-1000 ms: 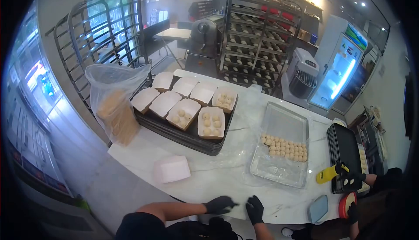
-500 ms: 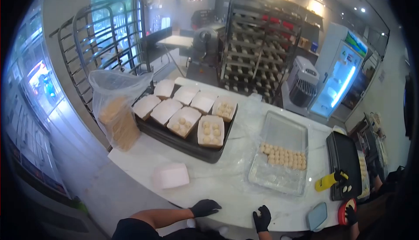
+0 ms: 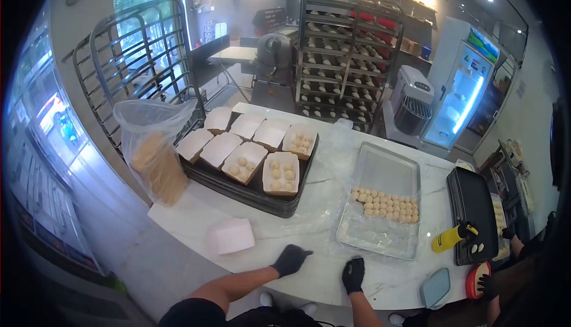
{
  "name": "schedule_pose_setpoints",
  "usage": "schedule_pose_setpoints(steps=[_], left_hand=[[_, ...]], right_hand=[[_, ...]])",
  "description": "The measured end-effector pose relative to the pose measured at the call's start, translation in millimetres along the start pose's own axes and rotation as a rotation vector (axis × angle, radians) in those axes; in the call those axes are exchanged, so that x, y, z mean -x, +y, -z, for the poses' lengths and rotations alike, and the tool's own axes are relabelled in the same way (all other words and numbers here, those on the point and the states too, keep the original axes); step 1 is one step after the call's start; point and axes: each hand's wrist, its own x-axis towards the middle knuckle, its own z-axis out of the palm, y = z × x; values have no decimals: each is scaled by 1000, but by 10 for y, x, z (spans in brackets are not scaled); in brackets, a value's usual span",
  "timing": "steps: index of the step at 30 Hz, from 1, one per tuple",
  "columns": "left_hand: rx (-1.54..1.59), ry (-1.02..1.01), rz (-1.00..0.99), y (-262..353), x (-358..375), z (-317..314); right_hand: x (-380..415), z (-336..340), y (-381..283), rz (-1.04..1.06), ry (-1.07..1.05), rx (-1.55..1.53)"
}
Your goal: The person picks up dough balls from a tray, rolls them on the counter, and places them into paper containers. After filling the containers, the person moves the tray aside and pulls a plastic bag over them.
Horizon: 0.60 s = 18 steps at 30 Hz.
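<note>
My left hand (image 3: 291, 260), in a black glove, hovers over the marble table with its index finger stretched out and nothing held. To its right, my right hand (image 3: 353, 274), also gloved in black, has its fingers forward and loosely bent, with nothing visible in it. Ahead of the right hand lies a metal tray (image 3: 386, 166) lined with clear plastic, holding rows of pale dough balls (image 3: 386, 206). A white paper box (image 3: 232, 236) stands alone, left of my left hand. Farther back, paper boxes (image 3: 281, 172) sit on stacked black trays (image 3: 256, 201); three of them contain dough balls.
A plastic bag of brown boxes (image 3: 157, 166) stands at the table's left end. On the right are a yellow spray bottle (image 3: 446, 241), black trays (image 3: 473, 208), a blue-grey lid (image 3: 436, 287) and a red container (image 3: 474, 282) under a co-worker's gloved hand (image 3: 489, 286).
Both my hands have moved forward over the table, the left one also slightly right. My left index finger now points out. The view has shifted a little.
</note>
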Motion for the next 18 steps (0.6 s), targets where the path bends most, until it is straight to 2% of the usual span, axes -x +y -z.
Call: schedule_pose_setpoints(steps=[2,3,5,6,8,9,10,11,12,13,15,16,18], left_hand=[[6,229,-25,153,-327,-258],[17,234,-32,277,-218,-292],[153,-44,-71,452,185,-170],[153,-39,-76,323,259,-66],[16,-283,-104,-22,384,66],[14,-286,-96,-23,205,175],[-133,-229,10,-29,-69,227],[-280,-171,115,45,-250,215],[-280,-175,122,142,-251,63],[-177,-78,70,250,-213,-114],[40,121,-42,403,-143,-405],[45,122,-43,369,-73,-396],[-41,-96,42,113,279,-213]], right_hand=[[-161,5,-365,-165,-244,-357],[66,41,-332,-162,-243,-344],[600,35,-156,20,-202,-244],[534,97,-48,26,-198,-240],[379,298,239,-112,-269,-121],[288,363,228,-186,-310,-66],[164,268,160,-190,-324,-71],[-76,95,37,-130,-171,-125],[-194,-28,-73,-67,-10,-179],[-103,-25,-178,-70,-7,-186],[241,193,-322,-42,-198,-374],[310,279,-308,-27,-297,-461],[254,415,-1,-58,-341,-372]])
